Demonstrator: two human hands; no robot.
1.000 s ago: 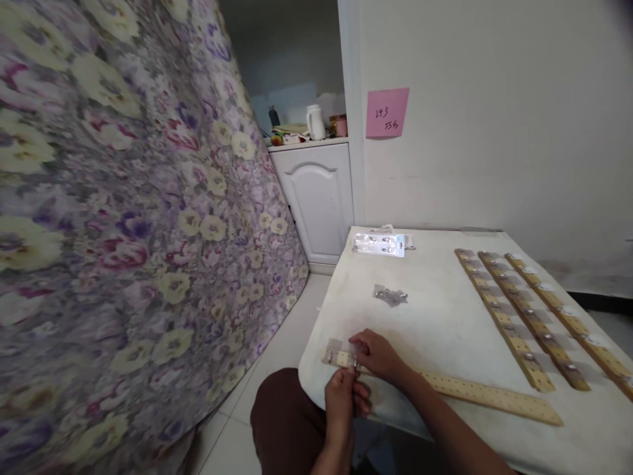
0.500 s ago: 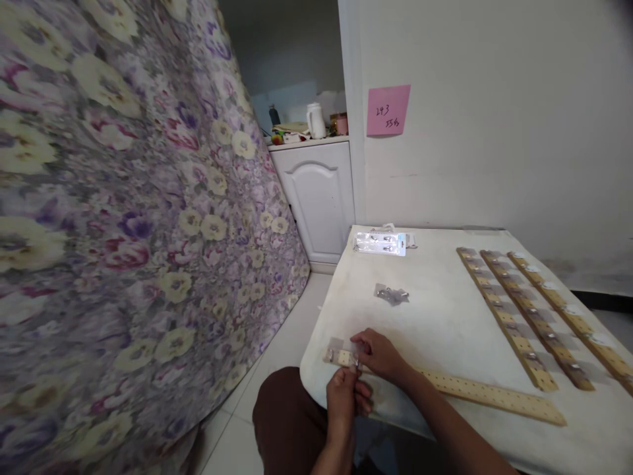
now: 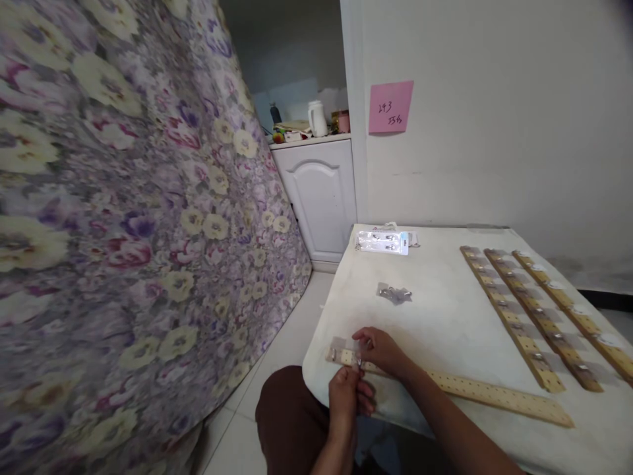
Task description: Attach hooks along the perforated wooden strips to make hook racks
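A long wooden strip with rows of small holes (image 3: pixel 494 394) lies along the near edge of the white table (image 3: pixel 445 316). My right hand (image 3: pixel 382 351) rests on its left end, fingers curled and pressing a small clear packet against the strip. My left hand (image 3: pixel 347 396) is just below the table edge, fingers pinched on a tiny metal piece at the strip's end. A small clear bag of metal parts (image 3: pixel 393 293) lies a little farther back on the table.
Three wooden strips (image 3: pixel 539 316) fitted with metal clips lie side by side at the right. A clear blister pack (image 3: pixel 383 242) sits at the table's far left corner. A floral cloth (image 3: pixel 123 231) hangs at the left. A white cabinet (image 3: pixel 319 194) and a pink note (image 3: pixel 390 107) are behind.
Both hands stay at the strip's left end with only slight finger shifts. The view has drifted a little to the left and down.
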